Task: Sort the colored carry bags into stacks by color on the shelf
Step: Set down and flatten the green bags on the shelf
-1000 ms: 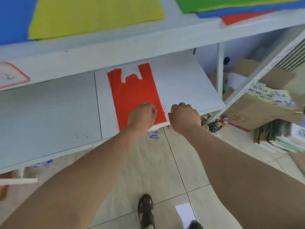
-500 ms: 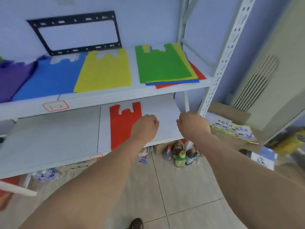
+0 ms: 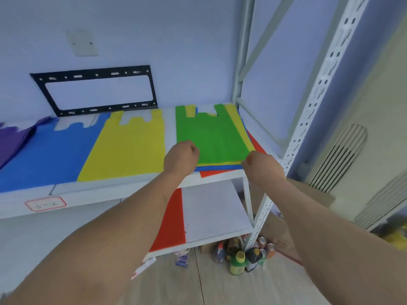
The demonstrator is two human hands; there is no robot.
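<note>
On the upper shelf (image 3: pixel 220 176), a mixed pile lies at the right end with a green bag (image 3: pixel 211 137) on top. Yellow, blue and red bags (image 3: pixel 257 143) peek out beneath it. To its left lie a yellow bag (image 3: pixel 130 146), a blue bag (image 3: pixel 50 153) and a purple bag (image 3: pixel 11 139). A single red bag (image 3: pixel 171 225) lies on the lower shelf. My left hand (image 3: pixel 181 156) is closed over the green bag's front left corner. My right hand (image 3: pixel 262 165) is closed at its front right corner. The bag still lies flat.
A white perforated shelf post (image 3: pixel 308 119) stands just right of my right hand. Several bottles and cans (image 3: pixel 244 254) sit on the floor under the shelf. A black bracket (image 3: pixel 97 91) hangs on the wall, and a label (image 3: pixel 45 203) marks the shelf edge.
Both hands rose from the lower shelf, leaving the red bag there, and now sit at the front corners of the green bag on the upper shelf. The view tilted upward.
</note>
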